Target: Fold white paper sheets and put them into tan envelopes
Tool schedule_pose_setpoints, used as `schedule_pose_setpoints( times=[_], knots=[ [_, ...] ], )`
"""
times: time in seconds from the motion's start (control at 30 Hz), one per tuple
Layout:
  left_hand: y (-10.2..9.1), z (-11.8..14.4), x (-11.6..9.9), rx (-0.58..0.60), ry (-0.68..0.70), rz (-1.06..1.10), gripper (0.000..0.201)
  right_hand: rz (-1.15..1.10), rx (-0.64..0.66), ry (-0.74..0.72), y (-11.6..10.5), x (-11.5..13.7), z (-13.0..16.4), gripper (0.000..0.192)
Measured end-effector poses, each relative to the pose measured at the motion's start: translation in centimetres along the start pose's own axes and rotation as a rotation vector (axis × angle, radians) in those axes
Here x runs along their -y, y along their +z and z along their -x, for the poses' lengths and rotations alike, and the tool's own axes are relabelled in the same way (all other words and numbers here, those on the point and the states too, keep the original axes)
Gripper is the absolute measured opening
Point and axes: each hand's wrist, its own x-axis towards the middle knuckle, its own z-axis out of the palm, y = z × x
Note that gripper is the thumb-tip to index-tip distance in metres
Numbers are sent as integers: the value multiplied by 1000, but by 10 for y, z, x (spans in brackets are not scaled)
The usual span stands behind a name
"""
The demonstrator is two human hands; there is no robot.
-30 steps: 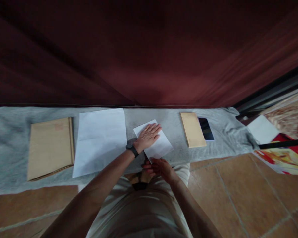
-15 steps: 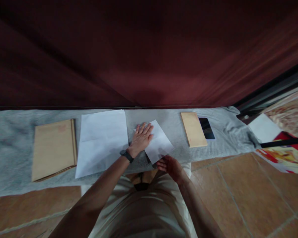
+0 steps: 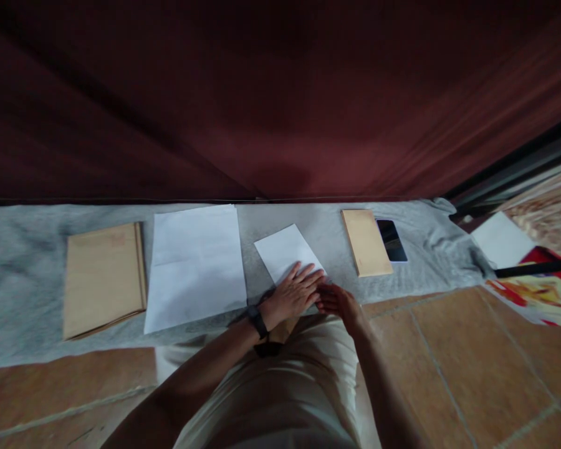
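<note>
Flat-palmed, the left hand presses a small folded white paper sheet against grey cloth; the right hand, fingers loose, touches its near corner. Light, floppy, probably best pinched at an edge.

My left hand slid off the middle of the folded sheet toward 6 o'clock; palm now flat on its near edge. My right hand came from 6 o'clock below the corner round to 3 o'clock of the left, fingertips touching it. Far half of sheet now uncovered.
</note>
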Motion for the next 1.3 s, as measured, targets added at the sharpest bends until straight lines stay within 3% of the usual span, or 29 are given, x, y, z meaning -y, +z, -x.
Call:
schedule_pose_setpoints(
  times=[0.17,0.3,0.7,0.97,1.13,1.3],
  knots=[
    [-2,4,-6,-12,39,23,46,85,-52,-14,-1,4,-1,35],
    [-4,13,-10,-10,39,31,55,99,-36,11,1,8,-1,34],
    [1,51,-30,-73,-326,-14,50,88,90,20,9,2,9,41],
    [-22,40,-38,91,-411,-144,37,55,149,80,28,-9,11,39],
    [-35,42,-37,86,-410,-105,30,-203,187,-78,46,-15,11,43],
    [-23,51,-47,-27,-355,-121,40,-255,156,-247,72,-9,7,40]
  ],
)
